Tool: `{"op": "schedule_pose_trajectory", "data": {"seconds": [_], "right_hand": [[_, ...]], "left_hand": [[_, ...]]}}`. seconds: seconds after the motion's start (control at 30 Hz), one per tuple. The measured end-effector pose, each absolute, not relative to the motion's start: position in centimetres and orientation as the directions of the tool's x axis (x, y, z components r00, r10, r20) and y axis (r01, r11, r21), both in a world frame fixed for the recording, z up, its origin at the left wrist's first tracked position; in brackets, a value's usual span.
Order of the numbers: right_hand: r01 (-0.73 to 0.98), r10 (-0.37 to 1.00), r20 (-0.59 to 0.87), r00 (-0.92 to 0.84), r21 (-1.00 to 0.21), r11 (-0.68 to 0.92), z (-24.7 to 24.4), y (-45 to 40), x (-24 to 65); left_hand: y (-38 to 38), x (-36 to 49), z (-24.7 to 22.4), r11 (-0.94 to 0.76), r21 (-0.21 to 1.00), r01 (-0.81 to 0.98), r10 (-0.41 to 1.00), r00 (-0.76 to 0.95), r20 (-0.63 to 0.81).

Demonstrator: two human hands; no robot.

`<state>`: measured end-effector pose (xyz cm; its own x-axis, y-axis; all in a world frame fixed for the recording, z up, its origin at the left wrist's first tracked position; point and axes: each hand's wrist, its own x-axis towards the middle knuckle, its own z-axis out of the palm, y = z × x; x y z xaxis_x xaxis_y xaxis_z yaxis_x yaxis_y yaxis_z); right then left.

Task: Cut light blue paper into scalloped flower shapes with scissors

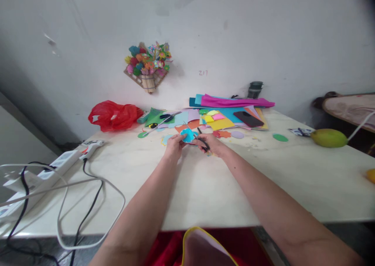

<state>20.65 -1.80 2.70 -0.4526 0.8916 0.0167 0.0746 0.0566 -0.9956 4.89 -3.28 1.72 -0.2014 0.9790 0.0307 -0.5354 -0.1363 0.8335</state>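
Observation:
Near the middle of the table, my left hand [175,145] pinches a blue scalloped paper piece [188,135] by its left side. My right hand [210,143] is closed round the handles of black scissors [204,144], whose blades are at the right edge of the blue paper. Just right of the hands lie red-orange paper pieces [224,134] and a lilac oval [237,134]. A light blue piece with a yellow edge [165,140] rests left of my left hand. Small scraps are scattered under and beside my right hand.
Behind the hands are coloured sheets [224,118], a dark phone [248,118] and other scissors [166,118]. A red plastic bag [113,115] sits back left. Power strips [63,162] and cables lie left. A green-yellow fruit [329,138] and green oval [280,137] are right.

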Motion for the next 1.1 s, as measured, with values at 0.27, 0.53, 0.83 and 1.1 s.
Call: {"op": "schedule_pose_trajectory", "data": {"seconds": [0.27,0.53,0.83,1.1], "right_hand": [[0.147,0.902,0.005,-0.433,-0.986,0.076,2.9,-1.9,20.7],[0.169,0.913,-0.031,-0.408,-0.985,0.042,3.2,-1.7,20.8],[0.116,0.943,0.046,-0.330,-0.989,0.089,4.1,-1.8,22.1],[-0.047,0.919,0.132,-0.372,-0.991,0.123,3.5,-1.2,22.0]], "left_hand": [[-3.2,4.3,1.9,-0.087,0.857,-0.507,0.984,-0.176,-0.004],[-3.1,3.5,1.7,-0.067,0.890,-0.451,0.990,-0.139,0.004],[-3.2,3.1,1.6,-0.035,0.942,-0.333,0.999,0.002,0.038],[-3.4,3.3,1.4,0.018,0.968,-0.249,0.991,0.134,0.016]]}}
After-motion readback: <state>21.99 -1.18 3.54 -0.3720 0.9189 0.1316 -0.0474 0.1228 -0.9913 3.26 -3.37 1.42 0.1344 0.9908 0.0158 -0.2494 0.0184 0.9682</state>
